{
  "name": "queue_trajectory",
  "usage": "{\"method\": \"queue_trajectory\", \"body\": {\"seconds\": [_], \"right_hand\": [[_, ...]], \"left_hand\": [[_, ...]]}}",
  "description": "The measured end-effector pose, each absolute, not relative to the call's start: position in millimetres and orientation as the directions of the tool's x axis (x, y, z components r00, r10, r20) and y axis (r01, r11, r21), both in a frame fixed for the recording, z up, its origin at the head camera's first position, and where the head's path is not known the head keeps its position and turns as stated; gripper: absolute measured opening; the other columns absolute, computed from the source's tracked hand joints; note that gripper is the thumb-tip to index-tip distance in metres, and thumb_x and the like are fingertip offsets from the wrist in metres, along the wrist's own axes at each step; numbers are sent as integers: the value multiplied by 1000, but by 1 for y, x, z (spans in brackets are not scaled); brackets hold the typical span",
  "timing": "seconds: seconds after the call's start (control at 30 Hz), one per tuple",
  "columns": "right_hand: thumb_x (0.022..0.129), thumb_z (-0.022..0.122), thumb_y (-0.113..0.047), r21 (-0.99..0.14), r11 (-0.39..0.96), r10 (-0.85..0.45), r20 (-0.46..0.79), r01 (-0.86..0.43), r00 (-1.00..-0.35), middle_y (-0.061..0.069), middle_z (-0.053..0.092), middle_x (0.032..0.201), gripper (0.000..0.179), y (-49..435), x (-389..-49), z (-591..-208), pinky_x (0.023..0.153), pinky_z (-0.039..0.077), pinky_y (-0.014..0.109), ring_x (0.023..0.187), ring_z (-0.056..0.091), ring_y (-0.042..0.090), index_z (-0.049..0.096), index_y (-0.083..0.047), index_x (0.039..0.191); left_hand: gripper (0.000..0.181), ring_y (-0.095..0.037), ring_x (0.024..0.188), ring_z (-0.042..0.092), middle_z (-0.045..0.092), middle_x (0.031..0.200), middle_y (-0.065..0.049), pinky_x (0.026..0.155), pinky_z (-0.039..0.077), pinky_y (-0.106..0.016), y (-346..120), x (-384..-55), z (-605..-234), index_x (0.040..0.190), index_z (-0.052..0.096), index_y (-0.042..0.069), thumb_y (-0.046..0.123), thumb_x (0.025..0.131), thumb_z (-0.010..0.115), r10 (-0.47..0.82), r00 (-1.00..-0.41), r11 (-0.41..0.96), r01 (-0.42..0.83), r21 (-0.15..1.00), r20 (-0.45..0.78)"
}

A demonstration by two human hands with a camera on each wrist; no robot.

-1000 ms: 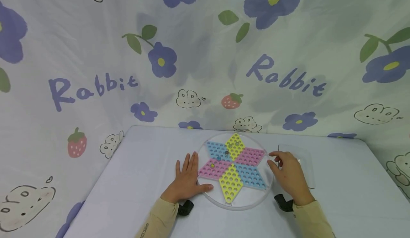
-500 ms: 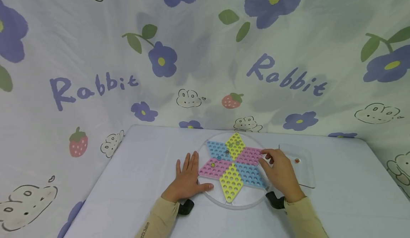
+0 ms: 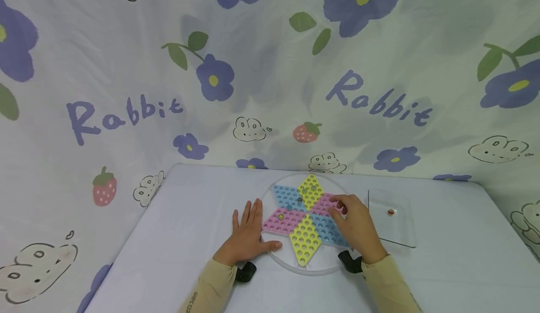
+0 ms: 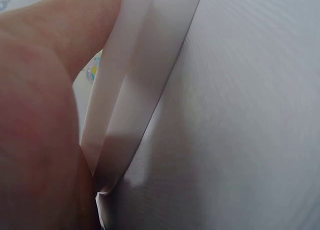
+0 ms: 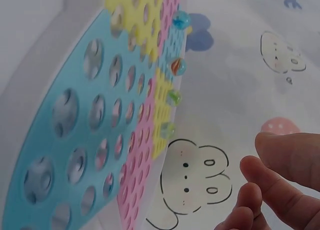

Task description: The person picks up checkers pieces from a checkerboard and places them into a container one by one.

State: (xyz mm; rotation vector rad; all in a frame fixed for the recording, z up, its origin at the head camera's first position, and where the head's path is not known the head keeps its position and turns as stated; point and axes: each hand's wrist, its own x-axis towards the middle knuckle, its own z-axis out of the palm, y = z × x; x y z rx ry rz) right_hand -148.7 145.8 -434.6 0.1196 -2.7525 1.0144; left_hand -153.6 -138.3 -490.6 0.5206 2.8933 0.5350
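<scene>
A round Chinese checkers board (image 3: 305, 240) with yellow, pink and blue star points lies on the table. Several glass marbles sit in its holes, among them a yellowish marble (image 3: 281, 217), a blue marble (image 3: 288, 207) and a dark marble (image 3: 300, 200). My left hand (image 3: 244, 238) rests on the board's left rim, fingers spread and straight. My right hand (image 3: 356, 221) hovers over the right pink point, thumb and index finger (image 5: 270, 182) bent towards each other. Whether a marble is between their tips cannot be seen. In the left wrist view, the palm and pale rim (image 4: 142, 75) fill much of the frame.
A clear plastic tray (image 3: 401, 242) stands right of the board with one reddish marble (image 3: 391, 212) in it. Behind the white table (image 3: 177, 219) hangs a curtain (image 3: 270, 69) printed with flowers and rabbits. A black wrist mount (image 3: 350, 261) sits under the right wrist.
My right hand has moved left, from between the tray and the board to over the pink point, uncovering the tray's marble. The left hand stays in place.
</scene>
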Motion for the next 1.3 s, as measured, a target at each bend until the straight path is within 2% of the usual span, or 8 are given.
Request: {"method": "queue_trajectory", "body": {"seconds": [0.37, 0.63, 1.0, 1.13, 1.3], "right_hand": [[85, 68, -18, -701, 691, -39, 204, -174, -978, 0, 54, 86, 23, 124, -151, -434, 66, 43, 30, 75, 47, 13, 65, -10, 107], [86, 67, -18, -698, 685, -65, 227, -209, -972, 0, 53, 84, 21, 110, -153, -436, 65, 41, 29, 73, 46, 13, 66, -10, 105], [85, 68, -20, -716, 673, -67, 187, -183, -980, -3, 50, 82, 22, 94, -155, -439, 59, 38, 27, 70, 45, 15, 67, -11, 105], [85, 67, -18, -731, 649, -89, 202, -211, -975, -2, 51, 81, 22, 89, -156, -442, 60, 39, 27, 72, 48, 18, 67, -9, 105], [85, 67, -17, -725, 644, -114, 224, -244, -968, -3, 52, 80, 21, 82, -157, -444, 60, 41, 27, 71, 48, 16, 67, -8, 104]], "left_hand": [[124, -33, 140, -8, -3, 155, -14, 104, -7, -60, -138, -154, -490, 148, -1, 0, 84, 68, 44, 367, -927, 876, 316, 364, -78], [123, -33, 140, -6, -1, 154, -15, 104, -6, -61, -138, -153, -490, 147, 0, -1, 83, 69, 44, 371, -927, 871, 327, 367, -56], [124, -33, 140, -7, -2, 154, -15, 104, -8, -60, -137, -154, -492, 147, -1, -1, 83, 69, 44, 364, -929, 877, 316, 362, -70], [124, -33, 140, -7, -3, 154, -15, 104, -8, -60, -137, -154, -492, 147, -2, -1, 83, 69, 44, 364, -929, 879, 318, 355, -68], [124, -33, 140, -6, -2, 154, -16, 104, -6, -61, -137, -155, -491, 147, -2, -1, 84, 69, 43, 368, -928, 882, 326, 341, -64]]}}
